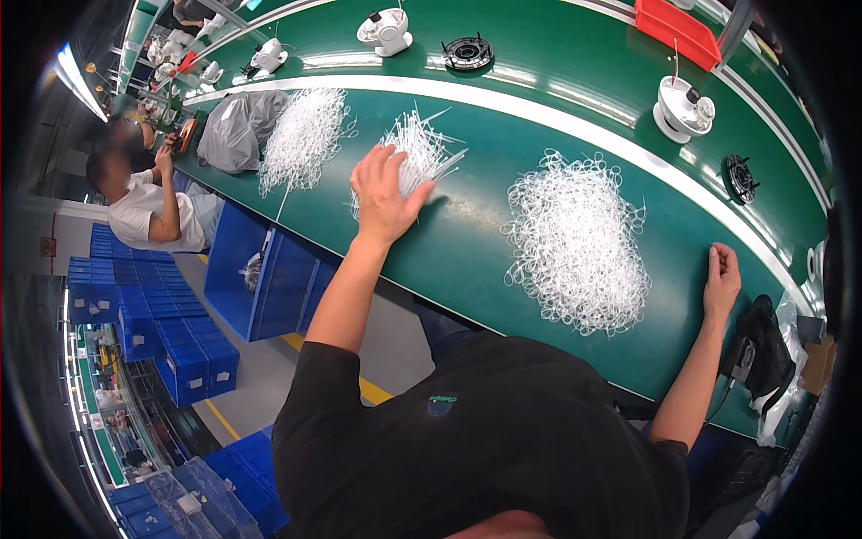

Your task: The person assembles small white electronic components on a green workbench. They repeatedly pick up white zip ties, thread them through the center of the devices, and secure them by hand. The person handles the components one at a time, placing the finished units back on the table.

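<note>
A loose heap of straight white cable ties (416, 148) lies on the green worktable (476, 260). My left hand (382, 193) is over its near side, thumb apart and fingers spread and slightly bent, with no tie visibly gripped. To the right spreads a large pile of white cable ties closed into loops (579, 242). Beyond that pile, near the table's right part, is my right hand (721, 280), its fingers and thumb drawn together. Whatever they might pinch is too small to make out.
Another looped-tie pile (305, 139) and a grey plastic bag (235, 133) lie at left. White fan-like units (684, 112) and black round bases (467, 54) stand on the line behind, near a red tray (678, 34). Blue bins (193, 359) and a seated person (148, 202) are left.
</note>
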Tool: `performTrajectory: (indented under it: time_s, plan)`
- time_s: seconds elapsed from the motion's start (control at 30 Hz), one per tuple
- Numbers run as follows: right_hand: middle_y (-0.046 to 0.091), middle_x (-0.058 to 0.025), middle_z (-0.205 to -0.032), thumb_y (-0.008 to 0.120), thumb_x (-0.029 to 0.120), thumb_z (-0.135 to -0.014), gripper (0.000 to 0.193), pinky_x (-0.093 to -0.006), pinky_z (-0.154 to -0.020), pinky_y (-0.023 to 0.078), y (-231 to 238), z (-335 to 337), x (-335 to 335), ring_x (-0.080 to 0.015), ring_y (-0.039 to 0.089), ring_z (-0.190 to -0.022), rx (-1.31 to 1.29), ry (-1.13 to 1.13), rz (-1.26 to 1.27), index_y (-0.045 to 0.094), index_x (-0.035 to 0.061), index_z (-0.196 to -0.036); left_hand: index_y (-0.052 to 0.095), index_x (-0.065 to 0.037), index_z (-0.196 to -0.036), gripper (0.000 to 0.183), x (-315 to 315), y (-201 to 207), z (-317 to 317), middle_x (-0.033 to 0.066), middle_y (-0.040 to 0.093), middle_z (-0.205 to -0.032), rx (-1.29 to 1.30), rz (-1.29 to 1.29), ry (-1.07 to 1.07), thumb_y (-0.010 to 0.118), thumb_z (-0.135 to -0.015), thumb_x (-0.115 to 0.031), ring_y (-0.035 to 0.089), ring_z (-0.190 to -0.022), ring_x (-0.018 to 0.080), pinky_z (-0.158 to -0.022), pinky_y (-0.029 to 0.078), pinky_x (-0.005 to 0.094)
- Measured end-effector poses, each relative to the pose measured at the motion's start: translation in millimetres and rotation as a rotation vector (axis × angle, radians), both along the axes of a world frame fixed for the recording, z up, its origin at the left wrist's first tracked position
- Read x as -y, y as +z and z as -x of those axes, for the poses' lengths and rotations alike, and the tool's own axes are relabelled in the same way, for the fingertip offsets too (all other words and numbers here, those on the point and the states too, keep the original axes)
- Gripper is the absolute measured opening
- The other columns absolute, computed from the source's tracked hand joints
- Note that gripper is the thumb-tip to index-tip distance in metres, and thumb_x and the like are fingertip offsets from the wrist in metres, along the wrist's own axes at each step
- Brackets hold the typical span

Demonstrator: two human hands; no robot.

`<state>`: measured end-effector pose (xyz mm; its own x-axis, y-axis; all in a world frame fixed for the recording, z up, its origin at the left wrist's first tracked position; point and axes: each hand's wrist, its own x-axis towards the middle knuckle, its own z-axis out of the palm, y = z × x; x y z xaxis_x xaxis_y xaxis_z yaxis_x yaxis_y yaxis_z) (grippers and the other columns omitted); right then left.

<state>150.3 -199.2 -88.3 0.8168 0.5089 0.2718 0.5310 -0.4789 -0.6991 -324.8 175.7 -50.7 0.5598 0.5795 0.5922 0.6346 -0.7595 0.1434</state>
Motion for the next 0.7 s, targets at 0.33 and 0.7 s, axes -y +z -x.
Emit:
performTrajectory:
  time_s: [0.33, 0.7]
  plan:
    - [0.066, -0.0015, -0.088, 0.064, 0.018, -0.098, 0.019, -0.0246, -0.073, 0.049, -1.6, -1.8, -1.2, -0.009, 0.059, -0.08, -0.004, 0.026, -0.057, 0.068, 0.0016, -0.106, 0.059, 0.01, -0.115, 0.078, -70.3, 22.1, -55.9, 0.0285, 0.058, -0.123, -0.14, 0.575, 0.471, 0.068, -0.084, -0.061, 0.057, -0.113, 0.0441, -0.093, 0.047, 0.0522]
    - [0.067, -0.0027, -0.087, 0.065, 0.019, -0.097, 0.019, -0.0256, -0.072, 0.049, 6.5, 5.3, -6.5, -0.0102, 0.06, -0.078, -0.008, -0.014, -0.019, 0.068, 0.0021, -0.104, 0.064, -0.002, -0.12, 0.047, -39.8, 3.5, -65.1, 0.0197, 0.062, -0.123, -0.138, 0.392, 0.224, 0.076, -0.082, -0.025, 0.057, -0.114, 0.0397, -0.095, 0.047, 0.0481]
